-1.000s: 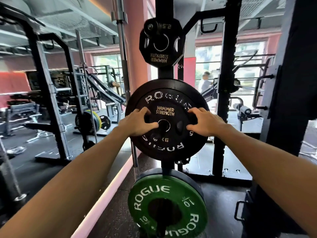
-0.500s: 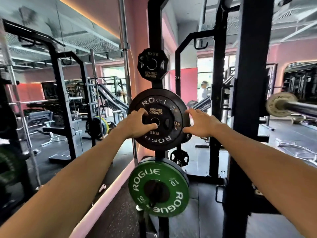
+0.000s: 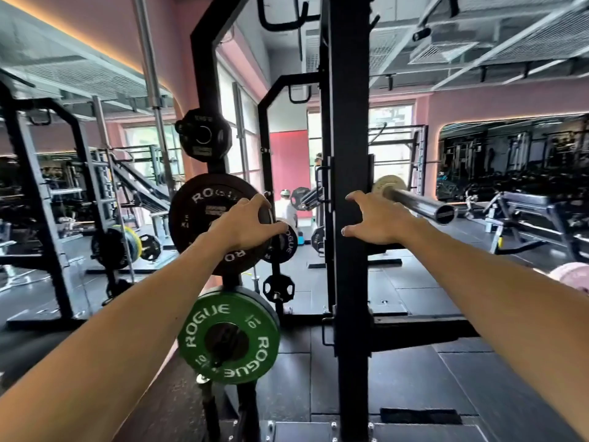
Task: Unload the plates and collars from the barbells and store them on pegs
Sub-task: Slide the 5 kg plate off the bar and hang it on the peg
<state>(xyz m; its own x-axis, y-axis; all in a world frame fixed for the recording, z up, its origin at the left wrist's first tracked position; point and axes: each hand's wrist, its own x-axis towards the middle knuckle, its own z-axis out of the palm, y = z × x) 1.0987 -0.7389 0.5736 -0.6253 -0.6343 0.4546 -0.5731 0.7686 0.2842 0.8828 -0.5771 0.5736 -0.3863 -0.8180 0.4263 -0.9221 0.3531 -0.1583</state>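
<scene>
A black Rogue plate (image 3: 191, 218) with a smaller Hammer Strength plate in front of it hangs on a peg of the black storage post. My left hand (image 3: 245, 226) hovers with spread fingers over the plate's right edge; whether it touches is unclear. My right hand (image 3: 377, 223) is open and empty, away from the plate, in front of the rack upright (image 3: 347, 122). A bare barbell sleeve (image 3: 420, 204) sticks out just right of that hand. A green 10 kg plate (image 3: 229, 336) hangs below and a small 2.5 kg plate (image 3: 202, 135) above.
Two more small black plates (image 3: 280, 250) hang on pegs behind the post. A mirror wall runs along the left. Benches and racks (image 3: 526, 212) fill the right side. A person (image 3: 287, 207) stands far back near the window. Black rubber flooring lies underfoot.
Both hands have come off the black plates, which stay on the peg. My view has swung right; my right hand moved right, across the upright towards the barbell sleeve.
</scene>
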